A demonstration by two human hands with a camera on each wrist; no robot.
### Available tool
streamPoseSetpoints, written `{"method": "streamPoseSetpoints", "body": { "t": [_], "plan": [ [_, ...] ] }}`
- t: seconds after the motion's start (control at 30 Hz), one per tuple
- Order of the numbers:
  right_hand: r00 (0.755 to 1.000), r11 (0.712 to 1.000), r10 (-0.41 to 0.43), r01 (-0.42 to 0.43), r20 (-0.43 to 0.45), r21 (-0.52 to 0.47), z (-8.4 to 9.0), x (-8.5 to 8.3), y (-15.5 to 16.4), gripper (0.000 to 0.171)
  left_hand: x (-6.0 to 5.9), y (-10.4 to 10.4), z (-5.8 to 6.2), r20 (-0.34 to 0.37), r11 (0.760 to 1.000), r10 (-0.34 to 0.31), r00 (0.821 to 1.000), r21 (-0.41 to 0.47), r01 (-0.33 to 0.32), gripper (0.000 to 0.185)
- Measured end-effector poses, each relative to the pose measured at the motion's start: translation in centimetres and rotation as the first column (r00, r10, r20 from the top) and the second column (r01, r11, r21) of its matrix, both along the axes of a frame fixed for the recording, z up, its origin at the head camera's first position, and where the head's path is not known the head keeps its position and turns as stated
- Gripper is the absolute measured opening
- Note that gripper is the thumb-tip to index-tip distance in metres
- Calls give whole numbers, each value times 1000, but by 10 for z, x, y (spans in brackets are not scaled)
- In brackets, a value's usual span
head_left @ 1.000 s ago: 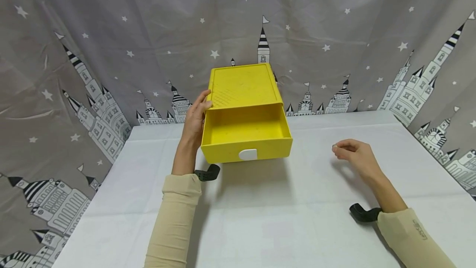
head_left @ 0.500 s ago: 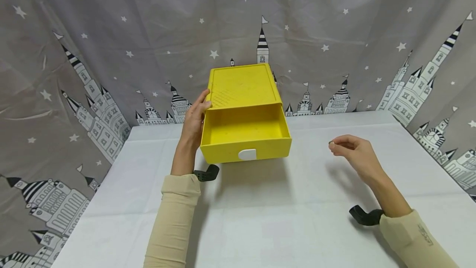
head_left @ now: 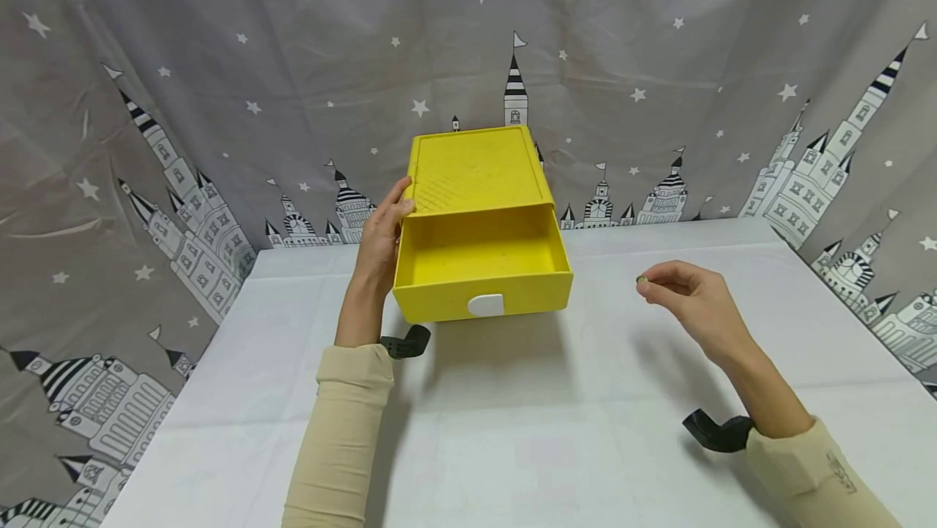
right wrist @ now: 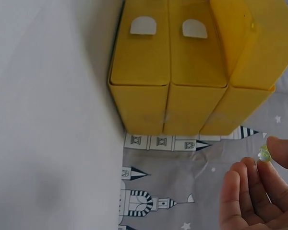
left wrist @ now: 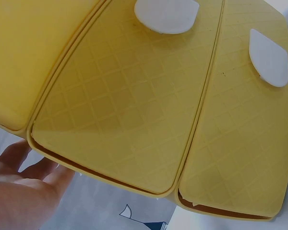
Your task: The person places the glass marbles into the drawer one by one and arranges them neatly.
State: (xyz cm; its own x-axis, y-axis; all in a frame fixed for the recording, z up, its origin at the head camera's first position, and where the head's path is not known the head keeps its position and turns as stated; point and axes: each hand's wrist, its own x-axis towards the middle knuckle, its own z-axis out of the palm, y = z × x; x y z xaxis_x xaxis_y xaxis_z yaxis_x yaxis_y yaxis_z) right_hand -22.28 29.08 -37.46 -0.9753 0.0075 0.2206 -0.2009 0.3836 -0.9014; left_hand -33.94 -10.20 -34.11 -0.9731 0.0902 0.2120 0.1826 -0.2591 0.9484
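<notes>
A yellow drawer unit (head_left: 479,170) with three drawers stands toward the back, its top drawer (head_left: 483,292) pulled out and the bare yellow floor showing. White half-round handles mark the fronts, such as the middle handle (left wrist: 167,13). My left hand (head_left: 379,243) rests against the unit's left side, fingers spread along the wall near the upper front corner. To the right of the unit, my right hand (head_left: 699,304) is raised over the table. Between its thumb and index fingertip it pinches a small clear, greenish glass marble (right wrist: 264,154).
A white cloth (head_left: 505,447) covers the table, and shadows of both arms fall on it. Behind and at the sides hangs a grey curtain (head_left: 622,48) printed with castles and stars. Each wrist wears a black camera mount (head_left: 406,342).
My right hand has risen slightly and moved left, toward the unit, and the marble at its fingertips has come into clearer sight. The left hand and the drawer have stayed in place.
</notes>
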Motion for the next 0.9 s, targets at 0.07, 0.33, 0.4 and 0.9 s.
{"method": "streamPoseSetpoints", "body": {
  "t": [0.07, 0.33, 0.4, 0.9],
  "plan": [
    [1000, 1000, 1, -1, -21, -1, 2, 1, -2, 29, 0, 0, 0, 0, 1000, 0, 1000, 1, 0, 58],
    [997, 999, -7, 4, -79, -38, 12, 9, -10, 25, 0, 0, 1, -3, 1000, -10, 1000, -6, 10, 58],
    [996, 999, 4, -8, -84, -43, 16, 10, -13, 25, 1, -1, 1, 1, 1000, -8, 1000, -10, 8, 58],
    [979, 991, 107, -120, -172, -66, 44, 19, -55, 19, 1, 0, 0, -3, 1000, 2, 1000, -6, -2, 58]
  ]
}}
